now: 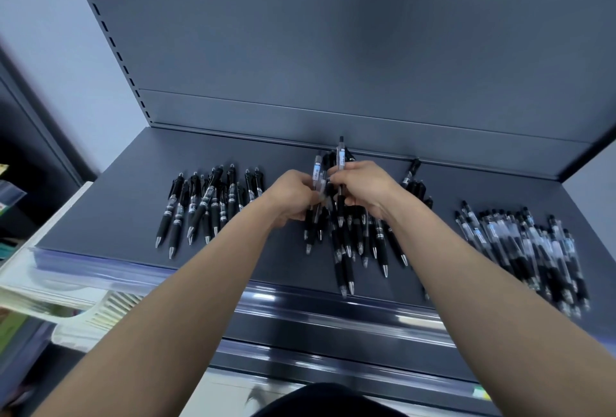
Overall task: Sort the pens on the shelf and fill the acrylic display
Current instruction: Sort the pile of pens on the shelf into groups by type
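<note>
Three groups of pens lie on the dark grey shelf (116, 203). A row of black pens (206, 206) is at the left. A mixed heap (353, 243) is in the middle. A pile of clear-barrelled pens (530, 250) is at the right. Above the middle heap, my left hand (293, 195) grips a few clear pens (317, 171). My right hand (363, 188) holds an upright clear pen (340, 158) with other pens in the same grip. The two hands touch. No acrylic display is in view.
The shelf's back panel (333, 50) rises behind the pens, with a slotted upright (110, 40) at the left. A clear price strip (300, 300) runs along the front edge. A white basket with booklets (76, 303) sits lower left. Another shelf edge (333, 360) is below.
</note>
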`<state>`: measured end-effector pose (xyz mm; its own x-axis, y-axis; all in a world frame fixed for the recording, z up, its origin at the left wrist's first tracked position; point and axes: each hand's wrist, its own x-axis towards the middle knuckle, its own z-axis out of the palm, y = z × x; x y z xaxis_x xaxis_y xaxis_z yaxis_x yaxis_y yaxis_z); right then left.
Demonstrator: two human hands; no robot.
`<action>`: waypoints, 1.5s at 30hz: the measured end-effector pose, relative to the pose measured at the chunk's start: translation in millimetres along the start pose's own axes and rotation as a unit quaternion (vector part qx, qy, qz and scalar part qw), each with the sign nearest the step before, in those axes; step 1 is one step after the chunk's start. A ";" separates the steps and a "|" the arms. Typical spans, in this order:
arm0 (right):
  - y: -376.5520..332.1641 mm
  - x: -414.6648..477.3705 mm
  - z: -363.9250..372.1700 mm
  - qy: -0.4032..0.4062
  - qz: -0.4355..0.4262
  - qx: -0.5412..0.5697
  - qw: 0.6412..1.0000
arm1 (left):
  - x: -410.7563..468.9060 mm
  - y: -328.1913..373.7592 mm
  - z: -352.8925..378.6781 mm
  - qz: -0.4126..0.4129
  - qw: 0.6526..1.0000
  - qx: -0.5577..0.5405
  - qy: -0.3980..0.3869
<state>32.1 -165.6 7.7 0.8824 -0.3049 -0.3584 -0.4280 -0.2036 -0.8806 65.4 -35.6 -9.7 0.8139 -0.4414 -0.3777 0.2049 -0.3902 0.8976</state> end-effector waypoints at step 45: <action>103.2 -98.3 -235.3 0.166 0.138 -0.187 0.958 | -3.2 73.3 249.6 -0.039 0.988 0.033 -0.149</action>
<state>-144.8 -375.6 25.1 0.6420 -0.6609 -0.3887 -0.7305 -0.3734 -0.5717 -57.8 -264.5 0.7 0.5988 -0.6219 -0.5047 0.2176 -0.4801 0.8498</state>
